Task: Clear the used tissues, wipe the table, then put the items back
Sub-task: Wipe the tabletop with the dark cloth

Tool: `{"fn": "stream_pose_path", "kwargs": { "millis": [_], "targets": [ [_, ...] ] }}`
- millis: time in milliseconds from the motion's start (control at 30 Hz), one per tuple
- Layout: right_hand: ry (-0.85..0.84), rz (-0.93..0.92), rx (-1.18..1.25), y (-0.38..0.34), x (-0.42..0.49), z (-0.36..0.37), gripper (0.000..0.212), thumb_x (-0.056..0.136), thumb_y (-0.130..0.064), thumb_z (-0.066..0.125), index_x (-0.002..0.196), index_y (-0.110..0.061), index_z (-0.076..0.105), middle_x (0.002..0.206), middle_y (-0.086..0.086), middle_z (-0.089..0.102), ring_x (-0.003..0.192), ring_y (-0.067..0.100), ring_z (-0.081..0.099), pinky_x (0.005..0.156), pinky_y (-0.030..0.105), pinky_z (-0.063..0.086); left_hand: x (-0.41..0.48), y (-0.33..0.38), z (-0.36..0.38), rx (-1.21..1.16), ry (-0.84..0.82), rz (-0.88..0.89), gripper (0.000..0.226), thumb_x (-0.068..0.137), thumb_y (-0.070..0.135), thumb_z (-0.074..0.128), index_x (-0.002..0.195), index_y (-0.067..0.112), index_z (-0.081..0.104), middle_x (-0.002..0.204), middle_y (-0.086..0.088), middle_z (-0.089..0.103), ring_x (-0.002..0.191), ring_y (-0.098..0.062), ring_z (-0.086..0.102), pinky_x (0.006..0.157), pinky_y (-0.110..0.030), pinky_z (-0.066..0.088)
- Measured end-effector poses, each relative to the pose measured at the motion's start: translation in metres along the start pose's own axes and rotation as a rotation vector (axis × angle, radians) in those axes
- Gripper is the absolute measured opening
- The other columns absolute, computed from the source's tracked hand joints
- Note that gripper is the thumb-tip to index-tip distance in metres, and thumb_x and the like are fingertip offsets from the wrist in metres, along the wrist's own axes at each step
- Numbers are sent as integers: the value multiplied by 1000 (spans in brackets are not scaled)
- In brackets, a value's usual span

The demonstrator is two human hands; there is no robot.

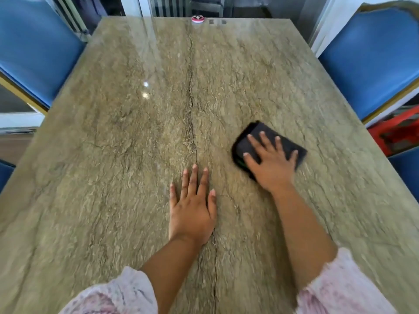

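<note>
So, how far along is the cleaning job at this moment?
Done, it seems: no used tissues show on the table. In hand: the right hand presses a dark cloth flat on the table, wiping; the left hand rests flat beside. Left: putting items back; only a small red round object stands at the far edge.

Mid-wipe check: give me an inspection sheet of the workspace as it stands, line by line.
Surface: glossy stone-patterned table, dark seam down the middle.
Job's things: dark cloth lies on the table, right of the seam; no tissues seen.
Clutter: small round red-and-white object at the far edge.
Hands: right hand presses flat on the dark cloth; left hand rests flat on bare table.
Cables: nothing seen.
Surroundings: blue chair on the left, blue chair on the right; red item low at right, too blurred to identify.
</note>
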State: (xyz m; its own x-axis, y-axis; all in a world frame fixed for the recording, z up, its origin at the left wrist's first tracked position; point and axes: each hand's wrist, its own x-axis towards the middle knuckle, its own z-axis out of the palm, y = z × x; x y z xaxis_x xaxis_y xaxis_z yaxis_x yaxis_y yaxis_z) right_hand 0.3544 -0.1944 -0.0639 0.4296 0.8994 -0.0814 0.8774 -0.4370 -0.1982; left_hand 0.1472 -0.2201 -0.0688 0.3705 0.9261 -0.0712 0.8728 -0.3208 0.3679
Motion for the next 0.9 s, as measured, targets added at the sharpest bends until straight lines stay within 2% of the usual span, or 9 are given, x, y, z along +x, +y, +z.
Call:
{"fn": "stream_pose_path", "kwargs": {
  "millis": [167, 233, 300, 433, 567, 667, 733, 800, 900],
  "targets": [
    [-31, 322, 61, 36, 88, -24, 59, 93, -58, 23, 148, -43, 8, 160, -9, -4, 147, 28, -9, 107, 71, -5, -1, -2, 0, 1, 5, 16, 67, 81, 49, -15, 147, 32, -15, 148, 12, -28, 136, -8, -30, 112, -35, -20],
    [-63, 269, 78, 4, 121, -20, 59, 94, -57, 22, 149, -40, 6, 160, -7, -5, 146, 31, -10, 106, 72, -6, -2, -2, 1, 14, 3, 19, 67, 82, 48, -15, 147, 31, -15, 148, 12, -28, 136, -9, -30, 112, -35, -20],
    [-81, 108, 81, -39, 125, -9, 57, 95, -56, 21, 148, -41, 7, 160, -8, -5, 147, 30, -10, 108, 70, -7, -1, -2, 1, 22, -2, 15, 67, 82, 47, -15, 147, 32, -15, 148, 12, -29, 136, -7, -30, 111, -34, -20],
    [-105, -104, 62, -71, 50, 5, 55, 95, -57, 22, 147, -46, 8, 159, -13, -4, 147, 24, -10, 111, 65, -7, 0, -2, 2, 9, 13, 3, 69, 80, 47, -15, 148, 33, -11, 151, 13, -25, 136, -3, -27, 112, -34, -19],
    [-27, -59, 42, -5, -27, 3, 55, 93, -58, 29, 144, -51, 10, 158, -20, -1, 147, 16, -8, 113, 56, -9, 0, -3, 3, -13, -1, 4, 69, 81, 47, -14, 148, 31, -11, 157, 9, -19, 137, -4, -27, 112, -35, -20],
    [-64, 130, 70, 36, 4, -16, 55, 93, -58, 30, 145, -50, 13, 159, -17, 1, 148, 18, -6, 113, 60, -7, 1, -5, 6, -19, 17, 30, 69, 83, 47, -13, 149, 29, -9, 158, 7, -17, 139, -6, -25, 114, -36, -18],
    [-69, 203, 75, 32, 34, -21, 55, 94, -57, 29, 146, -47, 11, 159, -13, 0, 147, 22, -7, 111, 65, -6, 1, -7, 7, -36, 30, 34, 68, 84, 46, -12, 149, 27, -10, 158, 7, -14, 141, -6, -23, 115, -37, -17],
    [-66, 182, 79, 8, 45, -15, 56, 95, -55, 27, 147, -45, 9, 160, -11, -2, 147, 24, -9, 110, 68, -6, 0, -7, 7, -74, 41, 24, 63, 88, 44, -8, 149, 26, -11, 159, 8, -12, 143, -6, -19, 115, -35, -16],
    [-83, 14, 56, -37, 9, 0, 55, 96, -53, 25, 147, -43, 8, 160, -11, -2, 147, 24, -9, 110, 66, -8, 0, -6, 2, -217, 74, 28, 62, 90, 42, 3, 150, 26, -6, 159, 9, -6, 146, -7, -12, 117, -33, -12]
  ]
}}
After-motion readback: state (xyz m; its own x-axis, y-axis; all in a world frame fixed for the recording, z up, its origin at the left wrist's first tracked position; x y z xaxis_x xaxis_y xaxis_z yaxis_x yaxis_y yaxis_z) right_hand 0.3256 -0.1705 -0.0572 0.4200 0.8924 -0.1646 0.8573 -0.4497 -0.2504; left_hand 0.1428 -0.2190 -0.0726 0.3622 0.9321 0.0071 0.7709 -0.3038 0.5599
